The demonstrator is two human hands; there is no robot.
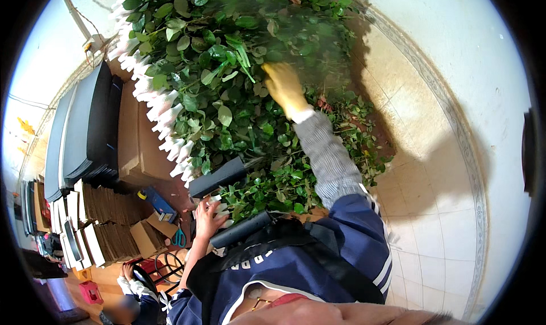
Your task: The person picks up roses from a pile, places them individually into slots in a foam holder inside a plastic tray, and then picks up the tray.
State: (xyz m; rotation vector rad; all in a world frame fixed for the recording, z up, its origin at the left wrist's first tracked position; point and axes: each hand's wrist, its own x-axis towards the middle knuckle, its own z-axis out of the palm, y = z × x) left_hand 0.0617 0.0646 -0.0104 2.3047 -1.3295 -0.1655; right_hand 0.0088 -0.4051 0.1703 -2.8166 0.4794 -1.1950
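Observation:
A large heap of leafy green stems (227, 117) lies in front of me, with white-sleeved flower heads (165, 112) lined up along its left side. My right hand (284, 89), in a yellow glove and a grey ribbed sleeve, lies over the leaves near the heap's middle. Its fingers look stretched out, though the tips are partly blurred. Near my body, my bare left hand (208, 218) has its fingers curled round a white-sleeved flower head (220, 209). That hand is between a dark block (217, 177) on the stems and a dark padded roll (241, 229) by my chest.
Stacked dark sheets (91, 129) and folded cardboard (111, 228) stand at the left. Near them lie a blue tool (161, 205) and teal-handled scissors (180, 237). Another person's hands (127, 270) show at the lower left. A tiled floor (409, 154) and white wall bound the right.

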